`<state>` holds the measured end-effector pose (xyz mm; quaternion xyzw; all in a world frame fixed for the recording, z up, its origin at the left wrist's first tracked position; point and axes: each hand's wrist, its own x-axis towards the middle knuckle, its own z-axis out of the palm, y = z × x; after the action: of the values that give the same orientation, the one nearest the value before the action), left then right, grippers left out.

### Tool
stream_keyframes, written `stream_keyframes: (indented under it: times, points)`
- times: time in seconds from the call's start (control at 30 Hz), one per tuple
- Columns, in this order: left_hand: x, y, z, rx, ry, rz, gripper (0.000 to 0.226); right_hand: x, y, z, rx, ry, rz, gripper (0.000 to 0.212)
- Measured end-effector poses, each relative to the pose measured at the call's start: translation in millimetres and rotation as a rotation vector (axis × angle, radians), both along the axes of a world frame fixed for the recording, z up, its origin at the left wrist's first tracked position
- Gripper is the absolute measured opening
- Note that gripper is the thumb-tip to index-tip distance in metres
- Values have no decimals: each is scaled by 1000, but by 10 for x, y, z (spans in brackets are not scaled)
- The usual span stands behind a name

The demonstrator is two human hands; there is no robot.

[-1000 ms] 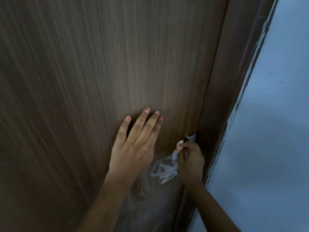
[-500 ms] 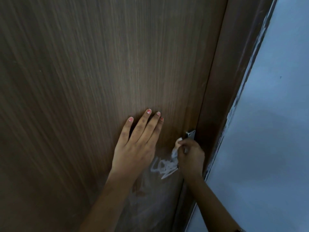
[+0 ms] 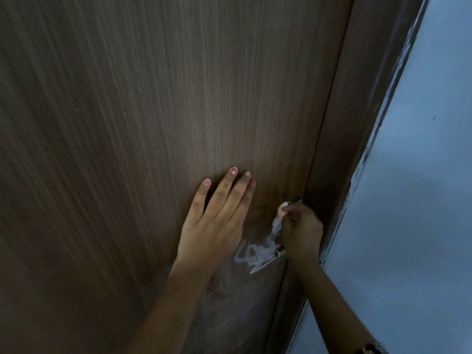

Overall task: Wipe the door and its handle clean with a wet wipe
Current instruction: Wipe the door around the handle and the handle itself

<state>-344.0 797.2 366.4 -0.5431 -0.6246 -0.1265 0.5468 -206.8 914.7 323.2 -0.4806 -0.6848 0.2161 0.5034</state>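
I see two hands, one door, one handle and one wipe. The door [image 3: 140,123] is dark brown wood grain and fills most of the view, with its frame [image 3: 342,139] and a pale blue wall [image 3: 421,187] to the right. My left hand [image 3: 214,226] lies flat on the door, fingers stretched out and relaxed, gripping nothing; its nails are painted pink. My right hand [image 3: 301,231] is just beside it at the door's right edge, clenched around the white wipe [image 3: 277,222] and the metal handle [image 3: 279,252] — only the handle's two ends show, one above the fist and one below. The wipe pokes out on the left side of the fist, pressed against the handle. A whitish smear [image 3: 252,258] — a reflection or wet streaks, I cannot tell which — marks the door between the hands. No writing or brand is readable anywhere.
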Motion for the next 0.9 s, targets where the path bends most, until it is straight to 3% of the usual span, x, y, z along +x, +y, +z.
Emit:
stream_keyframes:
  times: [0.13,0.23,0.33,0.43,0.53,0.7,0.9]
  points:
    - [0,5,1,11,9,5,49,-88,-156,-106,109,-55,43,16]
    - [-1,-2,-2,-2,8,2,49,-29,-156,-224,65,-75,55,13]
    - [-1,7,-10,-5,2,-4,50,35,-1,-132,93,-170,-112,11]
    - [0,12,-20,0,-3,-7,50,27,126,43,114,-122,-195,11]
    - [1,4,-22,-2,-11,-15,50,28,160,30,59,-105,-198,11]
    - [5,-15,1,-14,-10,-20,49,57,117,-180,-129,-248,-212,14]
    - [13,-13,9,-11,-11,-12,48,65,205,63,-40,-99,-202,18]
